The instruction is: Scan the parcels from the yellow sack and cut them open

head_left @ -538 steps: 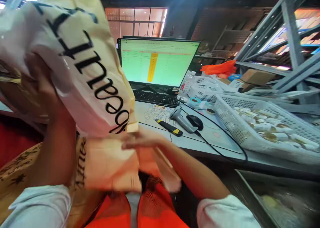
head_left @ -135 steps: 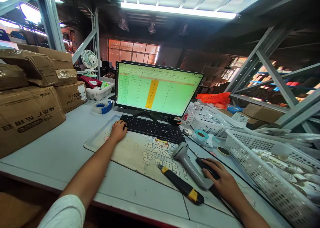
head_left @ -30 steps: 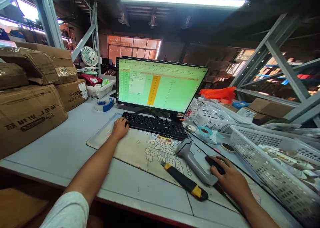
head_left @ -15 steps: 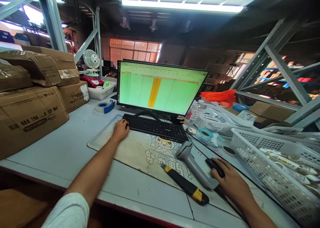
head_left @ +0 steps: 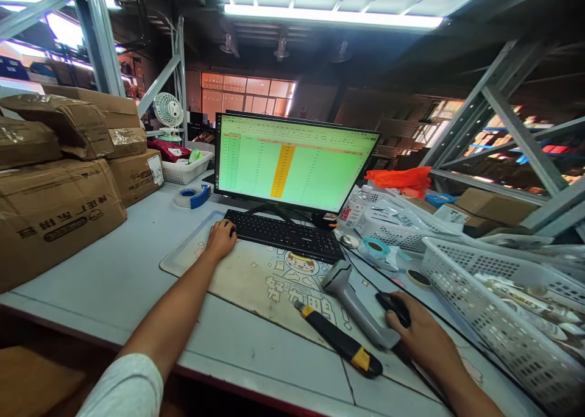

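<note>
My left hand [head_left: 221,239] lies on the left end of a black keyboard [head_left: 283,234], its fingers stretched over the keys. My right hand [head_left: 423,331] is wrapped round a black computer mouse [head_left: 393,308] on the pale desk mat [head_left: 242,277]. Just left of the mouse lies a grey barcode scanner [head_left: 361,307], its handle end close to my right thumb. A black and yellow utility knife [head_left: 338,339] rests in front of the scanner. Behind the keyboard stands a monitor [head_left: 292,161] showing a green spreadsheet with one orange column; its text is too small to read.
Cardboard boxes [head_left: 59,216] are stacked at the left. A tape dispenser [head_left: 192,196], a small basket [head_left: 187,170] and a fan [head_left: 168,110] stand behind them. White plastic baskets [head_left: 484,295] and tape rolls [head_left: 376,247] line the right side.
The view has tilted very slightly. Both hands stay in place on the keyboard and the mouse, and the spreadsheet looks the same.
</note>
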The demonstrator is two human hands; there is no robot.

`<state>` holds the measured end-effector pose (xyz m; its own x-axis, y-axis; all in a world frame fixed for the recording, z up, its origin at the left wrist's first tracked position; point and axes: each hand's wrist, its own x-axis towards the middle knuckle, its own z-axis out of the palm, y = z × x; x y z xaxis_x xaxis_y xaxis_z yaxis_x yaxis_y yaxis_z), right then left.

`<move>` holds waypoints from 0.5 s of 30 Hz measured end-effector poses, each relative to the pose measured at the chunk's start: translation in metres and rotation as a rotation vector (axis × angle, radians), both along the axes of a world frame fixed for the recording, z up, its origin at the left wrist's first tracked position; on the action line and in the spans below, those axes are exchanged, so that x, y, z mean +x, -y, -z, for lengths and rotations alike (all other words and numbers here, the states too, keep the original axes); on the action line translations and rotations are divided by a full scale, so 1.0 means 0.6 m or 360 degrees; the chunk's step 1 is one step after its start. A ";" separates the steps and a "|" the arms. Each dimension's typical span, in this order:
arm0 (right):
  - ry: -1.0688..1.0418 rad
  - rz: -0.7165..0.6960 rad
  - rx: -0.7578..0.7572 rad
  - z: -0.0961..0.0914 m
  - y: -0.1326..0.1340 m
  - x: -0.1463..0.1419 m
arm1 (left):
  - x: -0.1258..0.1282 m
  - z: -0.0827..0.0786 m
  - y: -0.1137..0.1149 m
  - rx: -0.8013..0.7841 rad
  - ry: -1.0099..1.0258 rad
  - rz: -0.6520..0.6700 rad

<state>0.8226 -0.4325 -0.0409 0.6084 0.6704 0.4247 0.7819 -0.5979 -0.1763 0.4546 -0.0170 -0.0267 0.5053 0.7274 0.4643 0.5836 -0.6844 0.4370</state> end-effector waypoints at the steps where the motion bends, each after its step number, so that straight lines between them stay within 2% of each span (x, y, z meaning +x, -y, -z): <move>1: -0.0003 0.0010 0.0006 0.001 0.000 0.001 | 0.000 0.000 0.000 0.0000 0.0000 0.0001; 7: 0.0071 -0.0133 0.0016 0.005 0.000 0.007 | 0.001 0.000 0.000 0.0008 0.0009 -0.0009; 12: 0.0043 -0.0054 0.0028 0.005 0.000 0.009 | 0.001 0.002 -0.001 0.0015 0.0009 -0.0008; 15: 0.0048 -0.0105 0.0009 0.007 0.000 0.012 | 0.002 0.003 -0.002 0.0022 0.0011 -0.0010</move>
<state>0.8298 -0.4325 -0.0453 0.5499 0.7061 0.4461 0.8245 -0.5441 -0.1553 0.4557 -0.0155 -0.0286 0.4973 0.7242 0.4777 0.5851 -0.6865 0.4317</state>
